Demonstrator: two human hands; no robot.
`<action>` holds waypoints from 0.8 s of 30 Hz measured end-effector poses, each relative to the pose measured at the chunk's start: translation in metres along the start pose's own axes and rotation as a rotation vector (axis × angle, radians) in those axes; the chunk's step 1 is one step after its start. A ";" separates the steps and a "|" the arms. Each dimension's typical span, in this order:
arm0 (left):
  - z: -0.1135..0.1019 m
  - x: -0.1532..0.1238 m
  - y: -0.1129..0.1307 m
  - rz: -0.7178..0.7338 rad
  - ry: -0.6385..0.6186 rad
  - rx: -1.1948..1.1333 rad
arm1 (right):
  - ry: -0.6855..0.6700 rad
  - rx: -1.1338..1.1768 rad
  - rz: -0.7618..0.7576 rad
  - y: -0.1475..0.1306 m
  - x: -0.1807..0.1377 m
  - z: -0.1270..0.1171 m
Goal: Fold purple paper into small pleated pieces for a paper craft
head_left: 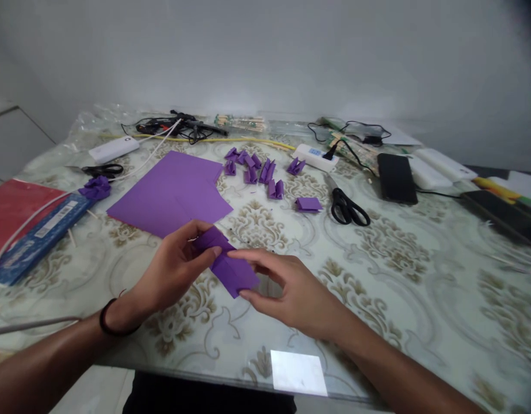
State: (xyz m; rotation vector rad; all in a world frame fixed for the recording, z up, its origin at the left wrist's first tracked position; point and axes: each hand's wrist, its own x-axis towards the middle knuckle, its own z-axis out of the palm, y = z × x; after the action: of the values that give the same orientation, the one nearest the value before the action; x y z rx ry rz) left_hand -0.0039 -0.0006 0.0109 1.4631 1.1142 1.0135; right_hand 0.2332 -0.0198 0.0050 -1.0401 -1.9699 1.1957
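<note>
A small creased strip of purple paper (233, 270) is held above the table between both hands. My left hand (179, 264) pinches its upper left end, thumb on top. My right hand (286, 284) grips the right side, with a finger at the upper edge and the thumb at the lower corner. Behind my left hand lies a large purple sheet (170, 190) with a notch cut from its right side. Several folded purple paper pieces (265, 171) stand in a cluster beyond, and a flat folded piece (308, 204) lies to their right.
Black-handled scissors (349, 208) lie right of the folded pieces, near a white power strip (316, 157) and a phone (397, 178). On the left are a blue and red packet (41, 233), crumpled purple paper (95, 188), a second pair of scissors (102, 170) and white cables.
</note>
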 end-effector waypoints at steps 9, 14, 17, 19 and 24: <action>-0.001 0.002 0.004 -0.005 0.002 0.014 | 0.024 0.072 0.058 -0.004 0.002 -0.006; -0.001 0.001 -0.001 -0.007 -0.028 0.016 | 0.079 0.078 0.017 -0.002 0.003 -0.005; 0.000 0.000 -0.002 0.023 -0.037 0.084 | 0.140 0.023 0.007 0.000 0.005 -0.003; 0.000 -0.001 0.000 0.043 -0.049 0.151 | 0.175 -0.008 0.000 0.000 0.007 -0.001; 0.001 -0.002 0.006 0.087 -0.103 0.273 | 0.255 0.003 -0.028 -0.002 0.007 -0.001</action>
State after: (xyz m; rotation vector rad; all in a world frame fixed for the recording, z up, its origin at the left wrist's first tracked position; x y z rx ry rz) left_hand -0.0031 -0.0036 0.0163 1.7748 1.1561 0.8581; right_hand 0.2298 -0.0134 0.0076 -1.1016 -1.7780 0.9963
